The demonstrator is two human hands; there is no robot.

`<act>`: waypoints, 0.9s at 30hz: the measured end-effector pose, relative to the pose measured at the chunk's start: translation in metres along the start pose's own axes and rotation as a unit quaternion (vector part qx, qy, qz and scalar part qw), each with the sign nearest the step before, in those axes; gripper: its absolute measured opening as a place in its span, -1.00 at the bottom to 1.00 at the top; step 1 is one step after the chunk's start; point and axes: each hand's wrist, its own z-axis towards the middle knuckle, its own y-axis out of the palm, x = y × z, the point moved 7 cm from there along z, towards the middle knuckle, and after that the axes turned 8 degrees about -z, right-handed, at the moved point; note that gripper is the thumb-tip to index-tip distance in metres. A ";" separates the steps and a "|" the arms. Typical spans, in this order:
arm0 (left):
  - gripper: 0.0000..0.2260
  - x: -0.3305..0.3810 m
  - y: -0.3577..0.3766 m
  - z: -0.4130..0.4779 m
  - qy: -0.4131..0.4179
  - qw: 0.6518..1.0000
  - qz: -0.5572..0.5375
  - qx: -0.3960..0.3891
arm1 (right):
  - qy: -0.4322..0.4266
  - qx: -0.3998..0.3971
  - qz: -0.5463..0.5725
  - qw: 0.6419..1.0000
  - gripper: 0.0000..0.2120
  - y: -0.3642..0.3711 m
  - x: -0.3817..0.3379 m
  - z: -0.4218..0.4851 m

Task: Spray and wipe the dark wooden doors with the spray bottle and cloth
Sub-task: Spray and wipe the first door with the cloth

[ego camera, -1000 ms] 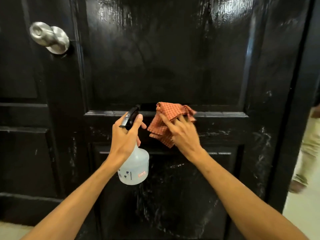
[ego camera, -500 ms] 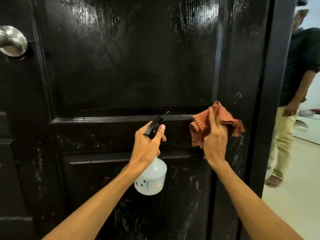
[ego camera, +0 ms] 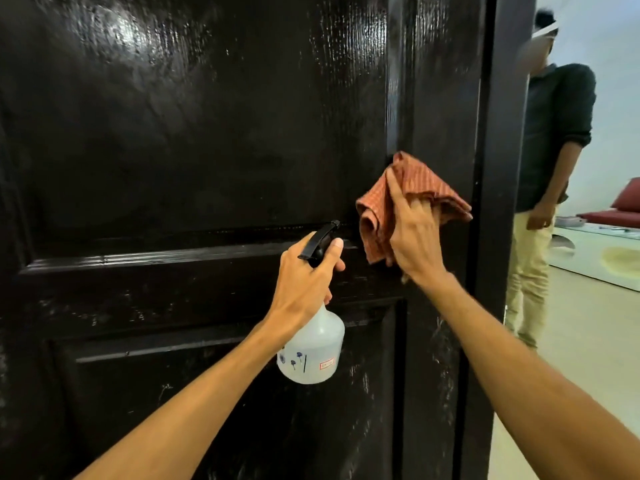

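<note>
Orange checked cloth [ego camera: 443,188], crumpled, glossy black door [ego camera: 207,133], translucent spray bottle [ego camera: 313,351]

The glossy dark door [ego camera: 207,133] showed pale smears low down. A crumpled orange checked cloth [ego camera: 433,181] lay against its right side. A translucent spray bottle [ego camera: 311,351] hung nearly upright at the cloth's seven o'clock.

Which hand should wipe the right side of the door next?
Right, probably. The right hand holds the cloth against the door near that side; the left hand grips the spray bottle, with no cloth.
</note>
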 end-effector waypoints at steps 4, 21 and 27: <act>-0.81 0.005 0.006 0.003 0.013 1.000 -0.004 -0.004 | 0.081 0.028 -0.031 0.996 -0.38 0.002 -0.003 0.008; -0.80 0.007 0.026 0.007 0.010 1.000 -0.009 -0.017 | 0.047 -0.025 0.004 0.999 -0.34 0.012 0.022 -0.055; -0.84 0.004 0.030 0.006 0.010 1.000 -0.014 -0.025 | 0.122 -0.027 -0.040 0.991 -0.31 0.010 0.054 0.009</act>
